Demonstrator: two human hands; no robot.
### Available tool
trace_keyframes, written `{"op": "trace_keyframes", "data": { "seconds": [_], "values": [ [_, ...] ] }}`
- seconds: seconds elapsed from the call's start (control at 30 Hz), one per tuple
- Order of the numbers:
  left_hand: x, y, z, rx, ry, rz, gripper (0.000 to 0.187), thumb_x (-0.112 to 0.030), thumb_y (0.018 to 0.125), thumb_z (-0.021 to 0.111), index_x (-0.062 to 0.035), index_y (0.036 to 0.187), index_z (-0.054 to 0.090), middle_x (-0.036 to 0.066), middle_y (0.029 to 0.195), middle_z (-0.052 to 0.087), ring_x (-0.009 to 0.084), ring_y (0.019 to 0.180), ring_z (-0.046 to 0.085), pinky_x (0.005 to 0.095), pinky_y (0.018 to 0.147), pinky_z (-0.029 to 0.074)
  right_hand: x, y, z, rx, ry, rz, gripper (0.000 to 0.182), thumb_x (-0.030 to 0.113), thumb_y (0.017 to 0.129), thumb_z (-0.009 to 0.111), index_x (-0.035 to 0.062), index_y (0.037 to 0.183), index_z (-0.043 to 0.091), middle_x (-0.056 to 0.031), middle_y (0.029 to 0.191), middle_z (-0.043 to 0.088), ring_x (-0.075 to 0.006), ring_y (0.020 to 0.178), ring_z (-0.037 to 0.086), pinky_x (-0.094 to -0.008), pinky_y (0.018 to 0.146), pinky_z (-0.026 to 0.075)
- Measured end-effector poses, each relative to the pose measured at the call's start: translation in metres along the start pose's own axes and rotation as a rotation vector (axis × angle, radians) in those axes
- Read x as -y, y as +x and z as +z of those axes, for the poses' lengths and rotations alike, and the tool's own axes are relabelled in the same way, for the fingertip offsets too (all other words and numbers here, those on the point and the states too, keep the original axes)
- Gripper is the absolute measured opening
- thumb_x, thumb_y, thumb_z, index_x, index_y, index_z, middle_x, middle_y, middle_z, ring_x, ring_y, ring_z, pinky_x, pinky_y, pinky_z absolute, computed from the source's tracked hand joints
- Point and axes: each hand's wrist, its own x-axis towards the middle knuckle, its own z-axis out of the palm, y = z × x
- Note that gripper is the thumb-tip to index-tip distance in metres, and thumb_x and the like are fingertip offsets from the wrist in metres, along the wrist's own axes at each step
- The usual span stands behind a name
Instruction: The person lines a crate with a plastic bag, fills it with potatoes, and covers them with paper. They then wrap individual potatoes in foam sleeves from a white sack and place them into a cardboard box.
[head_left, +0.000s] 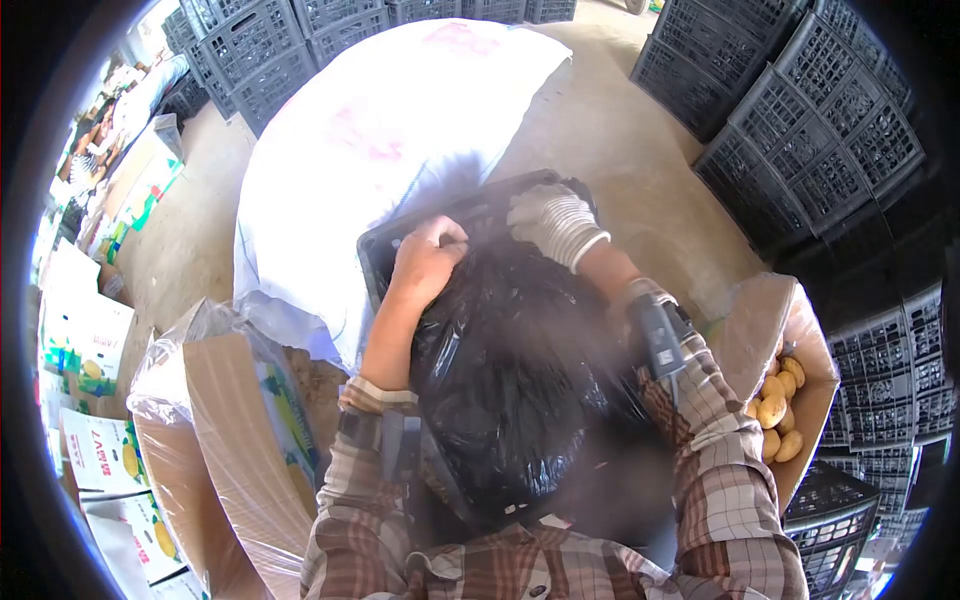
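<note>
A black plastic bag (510,370) lines and covers a black plastic crate (375,245) in front of my body. My left hand (428,262) is bare, its fingers curled closed on the bag's plastic near the crate's far left side. In a white knitted glove, my right hand (555,222) is bent over the bag by the far right corner, with its fingertips partly hidden. The bag looks crumpled and shiny, and what lies under it is hidden.
Beyond the crate rests a big white sack (330,150). A carton of yellowish round produce (775,410) stands at right, an open plastic-lined carton (235,430) at left. Stacked black crates (810,150) line the right and back. Printed cartons (100,450) lie far left.
</note>
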Motion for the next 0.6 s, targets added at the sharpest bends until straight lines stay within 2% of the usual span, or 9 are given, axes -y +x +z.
{"op": "trace_keyframes", "data": {
  "seconds": [0.03,0.1,0.13,0.23,0.3,0.37,0.43,0.5,0.6],
  "values": [
    [-0.002,0.0,0.002,-0.006,-0.001,-0.001,0.014,-0.01,0.075,0.063,-0.0013,0.085,0.06,0.005,0.08,0.058,0.0107,0.074,0.052,0.0239,0.069,0.041,0.002,0.001,-0.002,0.001,-0.001,-0.006,0.023,0.021,0.074,0.058,0.0123,0.093,0.064,-0.0105,0.095,0.062,-0.0304,0.094,0.054,-0.0413,0.085,0.041],
    [-0.012,-0.001,0.012,-0.298,0.14,0.201,0.026,-0.024,0.074,0.066,-0.0076,0.092,0.062,0.013,0.09,0.059,0.0291,0.086,0.055,0.0363,0.076,0.043,0.007,-0.001,-0.007,-0.165,0.24,0.058,0.013,0.016,0.073,0.059,0.0057,0.079,0.063,-0.0099,0.08,0.061,-0.0307,0.082,0.055,-0.0393,0.075,0.043],
    [-0.02,-0.004,0.015,-0.333,0.276,0.357,0.033,-0.031,0.072,0.068,-0.0088,0.095,0.062,0.013,0.092,0.058,0.0296,0.089,0.053,0.0379,0.078,0.043,0.012,-0.001,-0.005,-0.203,0.229,0.031,0.013,0.017,0.074,0.059,0.0061,0.08,0.063,-0.011,0.077,0.061,-0.0305,0.078,0.056,-0.04,0.072,0.043],
    [-0.022,-0.004,0.028,-0.243,0.398,0.243,0.026,-0.024,0.072,0.067,-0.008,0.092,0.064,0.01,0.086,0.062,0.0256,0.086,0.057,0.0337,0.077,0.044,0.026,0.0,-0.011,-0.156,0.129,0.036,0.013,0.019,0.075,0.058,0.0074,0.08,0.063,-0.0102,0.079,0.061,-0.03,0.078,0.057,-0.0402,0.071,0.044],
    [-0.018,-0.003,0.028,-0.296,0.317,0.23,0.02,-0.018,0.072,0.066,-0.0064,0.088,0.063,0.01,0.082,0.063,0.0243,0.078,0.059,0.0327,0.072,0.045,0.023,-0.002,-0.012,-0.169,0.141,0.075,0.012,0.02,0.076,0.058,0.0097,0.081,0.064,-0.0097,0.08,0.062,-0.0294,0.078,0.057,-0.0402,0.071,0.044],
    [-0.018,-0.001,0.022,-0.255,0.083,0.116,0.018,-0.014,0.071,0.066,-0.0043,0.085,0.062,0.011,0.079,0.063,0.024,0.071,0.059,0.0321,0.067,0.045,0.022,-0.003,-0.018,-0.152,0.062,0.23,0.013,0.021,0.077,0.057,0.012,0.082,0.064,-0.0089,0.083,0.063,-0.0291,0.08,0.058,-0.0399,0.072,0.045],
    [-0.015,-0.002,0.023,-0.295,0.126,0.191,0.016,-0.012,0.071,0.067,-0.0022,0.083,0.061,0.011,0.077,0.062,0.0239,0.069,0.059,0.031,0.063,0.045,0.016,-0.001,-0.012,-0.155,0.053,0.25,0.014,0.023,0.078,0.055,0.0133,0.084,0.065,-0.0084,0.084,0.063,-0.0282,0.08,0.059,-0.0395,0.073,0.045],
    [-0.013,-0.004,0.023,-0.171,0.213,0.316,0.017,-0.012,0.071,0.067,-0.0005,0.081,0.059,0.011,0.076,0.062,0.0227,0.068,0.059,0.0296,0.063,0.044,0.011,-0.002,-0.006,-0.227,-0.025,0.278,0.017,0.024,0.077,0.056,0.011,0.083,0.066,-0.0121,0.084,0.064,-0.0311,0.081,0.059,-0.0396,0.074,0.045],
    [-0.019,-0.008,0.015,-0.059,0.168,0.205,0.017,-0.011,0.071,0.067,0.0007,0.079,0.058,0.013,0.074,0.061,0.023,0.065,0.059,0.0299,0.061,0.044,0.004,-0.004,-0.011,-0.132,0.059,0.461,0.019,0.026,0.079,0.055,0.0125,0.088,0.066,-0.011,0.088,0.064,-0.032,0.083,0.061,-0.0391,0.076,0.046]
  ]
}}
